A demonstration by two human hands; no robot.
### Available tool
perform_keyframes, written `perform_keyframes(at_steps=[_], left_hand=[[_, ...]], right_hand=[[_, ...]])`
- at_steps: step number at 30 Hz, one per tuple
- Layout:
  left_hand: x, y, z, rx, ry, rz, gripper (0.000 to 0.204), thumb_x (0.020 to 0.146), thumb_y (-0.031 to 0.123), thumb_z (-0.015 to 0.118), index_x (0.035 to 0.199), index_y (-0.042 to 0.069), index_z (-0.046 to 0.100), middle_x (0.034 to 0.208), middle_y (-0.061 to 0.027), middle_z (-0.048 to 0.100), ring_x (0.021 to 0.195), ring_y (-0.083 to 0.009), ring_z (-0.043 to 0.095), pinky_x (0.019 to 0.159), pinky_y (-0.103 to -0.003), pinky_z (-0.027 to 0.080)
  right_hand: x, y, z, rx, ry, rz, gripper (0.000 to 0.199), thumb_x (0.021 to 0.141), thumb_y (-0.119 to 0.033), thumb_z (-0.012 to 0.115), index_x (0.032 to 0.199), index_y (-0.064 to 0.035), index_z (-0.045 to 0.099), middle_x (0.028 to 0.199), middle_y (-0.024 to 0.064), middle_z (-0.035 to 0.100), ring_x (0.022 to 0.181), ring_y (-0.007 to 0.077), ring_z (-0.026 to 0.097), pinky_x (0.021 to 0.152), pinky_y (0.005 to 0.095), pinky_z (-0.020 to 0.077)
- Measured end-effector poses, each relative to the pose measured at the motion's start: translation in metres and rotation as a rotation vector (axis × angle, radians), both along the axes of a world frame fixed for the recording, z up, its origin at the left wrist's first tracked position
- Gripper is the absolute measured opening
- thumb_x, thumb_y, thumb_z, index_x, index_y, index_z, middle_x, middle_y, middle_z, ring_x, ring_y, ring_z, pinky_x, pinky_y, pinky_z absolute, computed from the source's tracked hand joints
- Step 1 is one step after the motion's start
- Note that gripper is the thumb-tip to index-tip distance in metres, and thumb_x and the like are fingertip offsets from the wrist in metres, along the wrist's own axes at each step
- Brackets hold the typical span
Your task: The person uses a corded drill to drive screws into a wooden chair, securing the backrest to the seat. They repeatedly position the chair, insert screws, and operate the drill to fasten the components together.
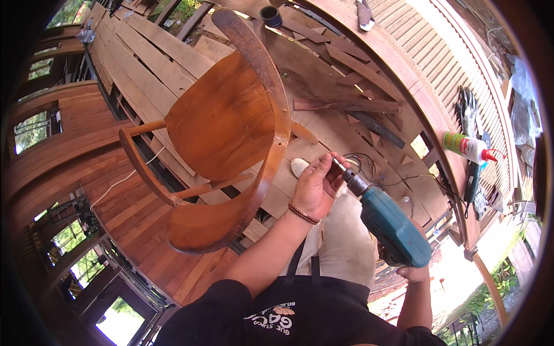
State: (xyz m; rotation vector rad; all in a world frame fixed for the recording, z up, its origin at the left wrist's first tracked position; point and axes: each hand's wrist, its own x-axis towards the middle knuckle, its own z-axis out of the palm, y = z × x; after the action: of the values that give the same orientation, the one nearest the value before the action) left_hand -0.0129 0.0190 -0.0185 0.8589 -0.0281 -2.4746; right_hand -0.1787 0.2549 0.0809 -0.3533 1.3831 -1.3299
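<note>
My right hand (414, 272) is wrapped round the back end and handle of a teal power drill (392, 224); most of its fingers are hidden behind the body. The drill points up and to the left. At its metal chuck (356, 183), my left hand (321, 185) pinches the thin drill bit (339, 164) between its fingertips. A brown wooden chair (228, 115) with a curved, worn back rail (279, 124) lies tipped just left of my hands. Neither hand touches the chair.
On the bench (427, 109) to the right are a white glue bottle (464, 147) with a red cap and dark gloves (470, 109). Wood offcuts (346, 105) litter the planks beyond my feet. A black cup (270, 17) stands at the back. A cable (398, 180) runs near the drill.
</note>
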Motion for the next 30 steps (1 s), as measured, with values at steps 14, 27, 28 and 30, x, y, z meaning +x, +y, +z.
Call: perform_keyframes(at_steps=[14,27,28,30], left_hand=[[0.011,-0.008,0.000,0.267,0.051,0.496,0.027,0.098,0.018,0.061,0.125,0.014,0.058,0.121,0.0006,0.065,0.118,-0.0157,0.060,0.101,-0.033,0.052],[-0.006,-0.012,0.008,0.394,0.194,0.857,0.036,0.099,0.007,0.057,0.134,0.008,0.049,0.133,-0.0058,0.060,0.130,-0.0195,0.052,0.107,-0.035,0.050],[-0.007,-0.013,0.009,0.411,0.214,0.878,0.037,0.099,0.007,0.056,0.134,0.007,0.048,0.133,-0.0062,0.059,0.131,-0.0198,0.052,0.107,-0.035,0.049],[-0.010,-0.011,0.006,0.373,0.182,0.884,0.036,0.099,0.009,0.056,0.135,0.009,0.050,0.133,-0.0038,0.060,0.131,-0.0197,0.052,0.107,-0.038,0.049]], right_hand=[[-0.076,-0.184,0.061,0.078,0.521,0.722,0.083,0.062,-0.022,0.082,0.134,0.0044,0.050,0.110,0.0157,0.069,0.096,0.0229,0.069,0.085,0.0325,0.0525],[-0.074,-0.325,0.076,0.021,0.652,1.262,0.078,0.058,-0.021,0.084,0.128,0.0004,0.055,0.109,0.0219,0.067,0.095,0.0383,0.070,0.081,0.0408,0.0562],[-0.072,-0.330,0.076,0.015,0.657,1.282,0.079,0.058,-0.021,0.084,0.128,0.0002,0.055,0.108,0.0216,0.067,0.094,0.0383,0.070,0.081,0.0410,0.0563],[-0.066,-0.339,0.078,0.005,0.668,1.322,0.079,0.058,-0.023,0.085,0.128,-0.0003,0.056,0.107,0.0212,0.067,0.092,0.0384,0.070,0.079,0.0413,0.0566]])
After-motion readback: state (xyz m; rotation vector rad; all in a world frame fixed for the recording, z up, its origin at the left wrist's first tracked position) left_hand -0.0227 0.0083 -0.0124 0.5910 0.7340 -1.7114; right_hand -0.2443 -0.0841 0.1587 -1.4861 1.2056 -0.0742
